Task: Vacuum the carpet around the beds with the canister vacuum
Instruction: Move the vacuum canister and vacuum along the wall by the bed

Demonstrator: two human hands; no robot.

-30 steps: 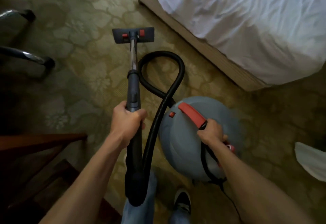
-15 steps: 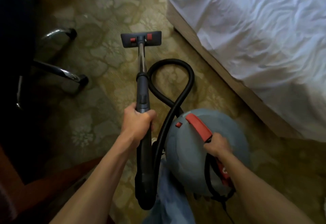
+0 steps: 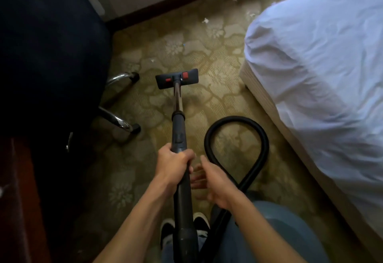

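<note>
Legible markings: none.
No text, label, brand, number or sign could be read on any surface in the head view. The floor head carried two plain red tabs with no lettering, and the wand showed no legible print; fine detail there was too dark to resolve.

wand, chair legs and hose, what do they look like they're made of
Wand: bare section near the floor head looks like polished metal with a bright streak; the dark grip part looks like matte plastic. Chair legs: chromed metal tube with mirror-like highlights, dark end caps. Hose: black, dull, curled in a loop, so probably flexible plastic or rubber.
</note>
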